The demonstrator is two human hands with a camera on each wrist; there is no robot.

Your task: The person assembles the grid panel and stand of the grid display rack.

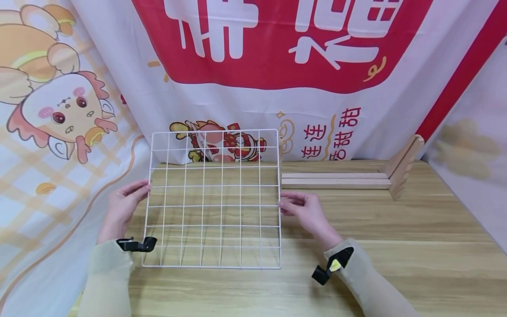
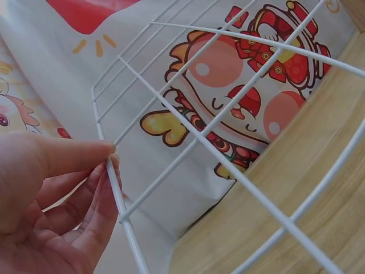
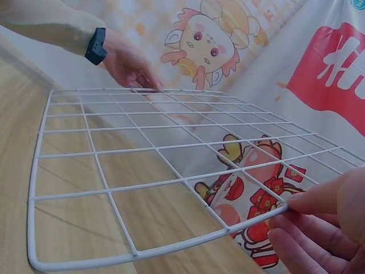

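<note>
A white wire grid panel (image 1: pixel 202 205) is held up over the wooden table, tilted, its far edge raised against the backdrop. My left hand (image 1: pixel 123 207) pinches the panel's left side wire between thumb and fingers. In the left wrist view the left thumb and fingers (image 2: pixel 74 200) close round that wire. On the opposite side, my right hand (image 1: pixel 305 211) grips the right side wire near its middle. The right wrist view shows the right thumb and fingers (image 3: pixel 319 228) pinching the rim, with the grid (image 3: pixel 159 148) stretching across to the left hand (image 3: pixel 131 65).
Behind the panel at the right, a wooden stand (image 1: pixel 336 181) with long rails and a notched upright (image 1: pixel 402 165) sits on the wooden table (image 1: pixel 376 264). A white and red printed cloth (image 1: pixel 245 101) hangs along the back, with patterned cloth (image 1: pixel 51 193) at the left.
</note>
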